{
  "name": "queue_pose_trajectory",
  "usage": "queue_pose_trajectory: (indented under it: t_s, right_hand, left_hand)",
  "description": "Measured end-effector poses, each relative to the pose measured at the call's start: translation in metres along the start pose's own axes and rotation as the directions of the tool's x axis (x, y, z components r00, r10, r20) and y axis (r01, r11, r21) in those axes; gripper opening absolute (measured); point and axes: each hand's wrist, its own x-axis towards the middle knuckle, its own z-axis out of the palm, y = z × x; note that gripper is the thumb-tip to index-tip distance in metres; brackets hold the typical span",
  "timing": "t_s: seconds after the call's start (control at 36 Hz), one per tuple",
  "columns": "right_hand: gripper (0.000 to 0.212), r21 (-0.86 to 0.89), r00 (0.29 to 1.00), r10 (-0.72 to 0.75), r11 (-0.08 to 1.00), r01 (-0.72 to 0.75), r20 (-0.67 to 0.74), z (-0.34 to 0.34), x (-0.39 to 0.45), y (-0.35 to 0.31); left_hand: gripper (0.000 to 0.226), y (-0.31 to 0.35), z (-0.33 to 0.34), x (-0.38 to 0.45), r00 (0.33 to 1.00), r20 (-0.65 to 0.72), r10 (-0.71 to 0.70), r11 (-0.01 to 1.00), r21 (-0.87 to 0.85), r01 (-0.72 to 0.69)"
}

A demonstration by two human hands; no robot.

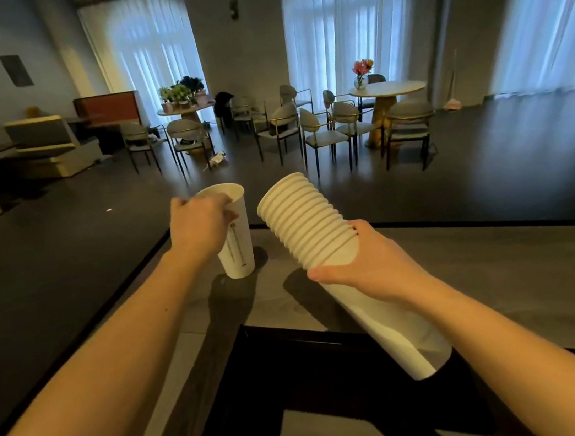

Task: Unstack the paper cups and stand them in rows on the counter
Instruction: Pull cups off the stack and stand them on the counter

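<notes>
My left hand (pixel 201 227) is wrapped around the upper wall of a single tall white paper cup (pixel 235 240), fingers curled over its near side just under the open rim. The cup stands upright, its base at the far left corner of the grey, stone-look counter (pixel 490 262), close beside the dark strip that trims the counter's edge. I cannot tell whether the base is fully down or just off the surface. A thin printed line runs down the cup's smooth side.

My right hand (pixel 364 266) is closed around the middle of a long stack of nested white paper cups (pixel 311 225), held in the air and tilted, rims pointing up and to the left, the bottom end (pixel 420 354) slanting down toward me. The rolled rims form a tight ribbed column above my thumb; below my hand the lowest cup's wall is plain and smooth. Stack and single cup are near each other but apart.

To the right of both hands the counter runs long and bare, matte with faint veining. Below my arms sits a dark recess (pixel 301 372) with black edging. Beyond the far edge lies a dark floor (pixel 57 233).
</notes>
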Motion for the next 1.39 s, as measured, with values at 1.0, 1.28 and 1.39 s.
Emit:
queue_pose_trajectory:
  t_s: [1.0, 1.28, 1.39]
  right_hand:
    - [0.098, 0.025, 0.995, -0.1, 0.995, 0.099, 0.014, -0.03, 0.009, 0.031]
    - [0.099, -0.045, 0.997, -0.002, 0.999, -0.001, -0.073, -0.055, 0.011, 0.044]
    - [0.102, -0.108, 0.993, 0.089, 0.989, -0.097, -0.073, -0.057, 0.013, 0.055]
  left_hand:
    - [0.017, 0.086, -0.078, 0.016, 0.861, 0.458, 0.222, 0.643, -0.732, 0.224]
    - [0.03, 0.073, -0.075, 0.037, 0.975, -0.009, -0.223, 0.721, -0.674, 0.159]
    - [0.023, 0.081, -0.043, 0.034, 0.989, 0.016, -0.145, 0.833, -0.538, 0.13]
